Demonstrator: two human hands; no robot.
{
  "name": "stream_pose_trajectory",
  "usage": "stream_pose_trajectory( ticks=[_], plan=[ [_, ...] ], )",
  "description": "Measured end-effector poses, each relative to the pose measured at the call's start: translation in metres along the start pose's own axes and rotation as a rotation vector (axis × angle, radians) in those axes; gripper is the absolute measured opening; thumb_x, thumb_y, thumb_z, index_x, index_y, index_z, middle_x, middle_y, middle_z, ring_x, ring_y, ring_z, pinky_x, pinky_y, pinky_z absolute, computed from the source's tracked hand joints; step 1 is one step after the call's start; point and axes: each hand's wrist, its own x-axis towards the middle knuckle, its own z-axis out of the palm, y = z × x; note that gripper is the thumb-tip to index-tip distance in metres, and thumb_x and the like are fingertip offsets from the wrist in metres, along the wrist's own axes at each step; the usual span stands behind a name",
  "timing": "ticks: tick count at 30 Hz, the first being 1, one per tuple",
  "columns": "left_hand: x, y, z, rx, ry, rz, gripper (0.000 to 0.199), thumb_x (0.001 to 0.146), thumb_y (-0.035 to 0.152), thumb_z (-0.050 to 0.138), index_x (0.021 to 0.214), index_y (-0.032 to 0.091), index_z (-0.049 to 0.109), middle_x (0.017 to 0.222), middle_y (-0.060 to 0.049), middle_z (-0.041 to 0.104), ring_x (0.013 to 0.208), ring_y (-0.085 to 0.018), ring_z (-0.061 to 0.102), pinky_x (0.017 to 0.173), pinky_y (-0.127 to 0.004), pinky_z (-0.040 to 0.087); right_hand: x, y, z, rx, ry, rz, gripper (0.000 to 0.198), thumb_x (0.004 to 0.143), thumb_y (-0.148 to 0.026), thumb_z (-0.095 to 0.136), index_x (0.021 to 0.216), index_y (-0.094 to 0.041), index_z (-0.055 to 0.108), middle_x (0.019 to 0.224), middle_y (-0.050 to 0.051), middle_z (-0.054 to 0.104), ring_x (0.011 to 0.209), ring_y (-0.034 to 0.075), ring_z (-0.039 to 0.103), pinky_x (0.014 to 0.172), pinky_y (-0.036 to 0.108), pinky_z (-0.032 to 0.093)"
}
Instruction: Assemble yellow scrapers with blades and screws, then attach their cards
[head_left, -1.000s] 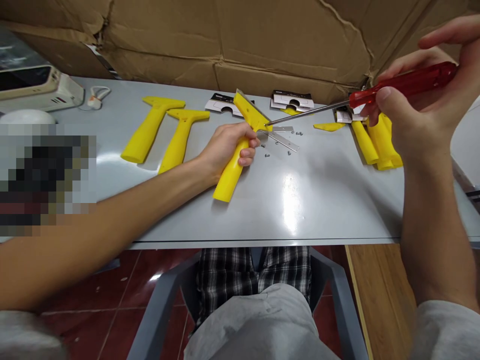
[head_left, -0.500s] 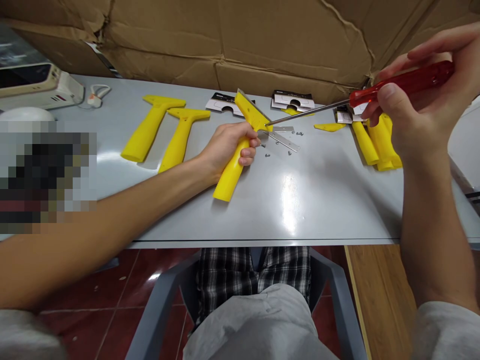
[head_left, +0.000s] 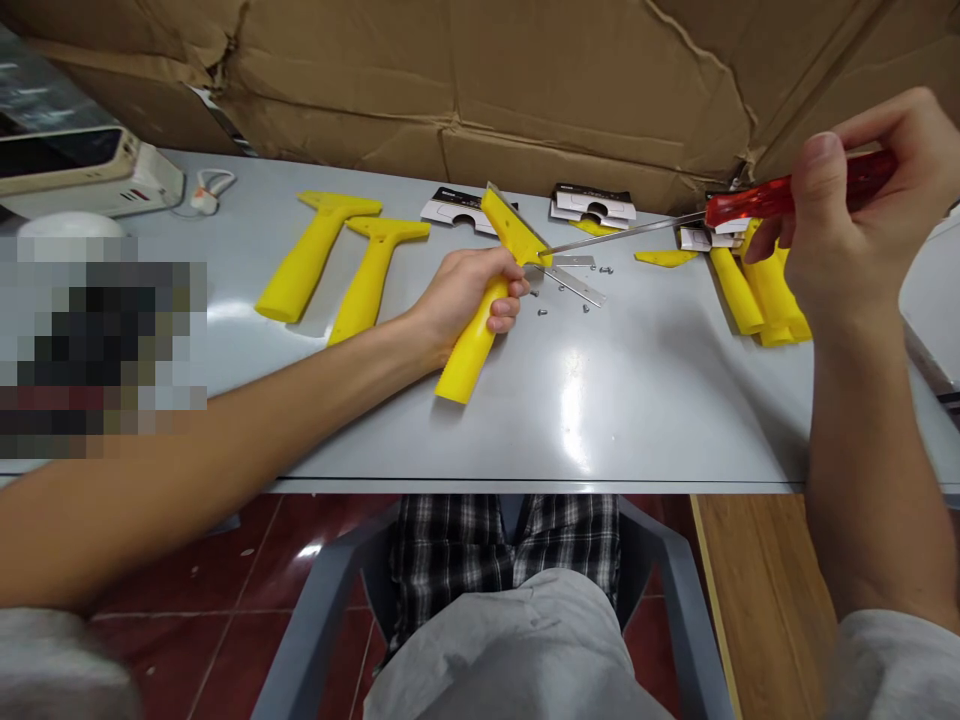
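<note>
My left hand [head_left: 480, 293] is wrapped round the handle of a yellow scraper [head_left: 469, 365], just below its angled head, where a thin metal edge shows. A screwdriver [head_left: 806, 190] with a see-through red handle and long steel shaft is in my right hand [head_left: 855, 220]. Its tip meets the scraper head near the lower right end; a screw under the tip is too small to make out. Flat metal blades [head_left: 577, 283] with holes lie just right of the head. Several small screws [head_left: 586, 309] are scattered around them on the grey table [head_left: 660, 400].
Two yellow scrapers [head_left: 300, 260] lie on the left. Black-and-white cardboard sleeves [head_left: 592, 205] are along the back, by a cardboard wall [head_left: 525, 90]. More yellow handles [head_left: 772, 290] and a flat yellow piece [head_left: 666, 258] lie to the right. A white device [head_left: 154, 180] stands back left.
My right hand has changed its grip on the screwdriver handle, the thumb now raised higher along it. The tip stays at the scraper head. The whole view has shifted slightly.
</note>
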Motion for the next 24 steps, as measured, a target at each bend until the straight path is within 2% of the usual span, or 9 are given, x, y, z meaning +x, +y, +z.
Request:
stream_pose_trajectory(
  ticks=[3, 8, 10, 13, 16, 20, 24],
  plan=[
    [0.0, -0.001, 0.0, 0.017, 0.01, 0.017, 0.033, 0.069, 0.005, 0.068, 0.084, 0.023, 0.046, 0.062, 0.003, 0.059, 0.036, -0.005, 0.043, 0.031, -0.015, 0.028, -0.001, -0.001, 0.001, 0.025, 0.042, -0.126, 0.063, 0.087, -0.079, 0.072, 0.073, -0.023, 0.047, 0.048, -0.004, 0.04, 0.036, 0.014, 0.05, 0.035, 0.028, 0.019],
    [0.001, 0.0, -0.002, -0.02, 0.002, -0.019, 0.035, 0.068, 0.004, 0.069, 0.084, 0.024, 0.046, 0.063, 0.003, 0.059, 0.036, -0.006, 0.045, 0.031, -0.015, 0.028, -0.002, -0.001, 0.001, 0.088, 0.006, -0.111, 0.059, 0.086, -0.073, 0.075, 0.074, -0.022, 0.05, 0.054, -0.004, 0.043, 0.037, 0.012, 0.051, 0.031, 0.026, 0.022],
    [0.002, 0.0, -0.002, -0.033, -0.001, -0.031, 0.035, 0.068, 0.004, 0.069, 0.085, 0.024, 0.046, 0.064, 0.003, 0.058, 0.036, -0.006, 0.045, 0.031, -0.015, 0.028, -0.002, -0.001, 0.0, 0.143, -0.019, -0.115, 0.059, 0.075, -0.073, 0.085, 0.077, -0.021, 0.058, 0.062, -0.002, 0.048, 0.04, 0.012, 0.054, 0.029, 0.027, 0.026],
    [0.002, 0.001, -0.002, -0.034, -0.001, -0.033, 0.035, 0.07, 0.004, 0.07, 0.085, 0.024, 0.046, 0.064, 0.003, 0.058, 0.036, -0.006, 0.045, 0.031, -0.016, 0.029, -0.002, -0.002, -0.001, 0.242, -0.024, -0.179, 0.065, 0.058, -0.072, 0.095, 0.085, -0.019, 0.068, 0.086, 0.001, 0.056, 0.047, 0.01, 0.059, 0.03, 0.028, 0.037],
    [0.003, 0.002, -0.002, -0.029, 0.013, -0.031, 0.032, 0.073, 0.004, 0.069, 0.085, 0.023, 0.046, 0.063, 0.004, 0.058, 0.035, -0.006, 0.044, 0.031, -0.015, 0.029, -0.003, -0.003, -0.005, 0.238, -0.074, -0.172, 0.063, 0.061, -0.068, 0.096, 0.094, -0.021, 0.071, 0.102, 0.002, 0.059, 0.054, 0.008, 0.064, 0.037, 0.027, 0.048],
    [0.005, 0.003, -0.002, -0.033, 0.044, -0.006, 0.028, 0.078, 0.005, 0.067, 0.086, 0.023, 0.047, 0.064, 0.004, 0.057, 0.035, -0.004, 0.042, 0.031, -0.012, 0.028, -0.006, -0.004, -0.011, 0.189, -0.208, -0.059, 0.051, 0.073, -0.055, 0.098, 0.097, -0.019, 0.069, 0.078, 0.0, 0.059, 0.059, 0.017, 0.073, 0.038, 0.025, 0.049],
    [0.005, 0.002, -0.002, -0.027, 0.052, 0.022, 0.028, 0.08, 0.005, 0.067, 0.086, 0.022, 0.046, 0.065, 0.004, 0.056, 0.036, -0.003, 0.042, 0.031, -0.012, 0.027, -0.006, -0.003, -0.012, 0.17, -0.17, 0.002, 0.057, 0.069, -0.063, 0.098, 0.085, -0.018, 0.068, 0.064, 0.0, 0.062, 0.05, 0.018, 0.069, 0.034, 0.026, 0.044]
  ],
)
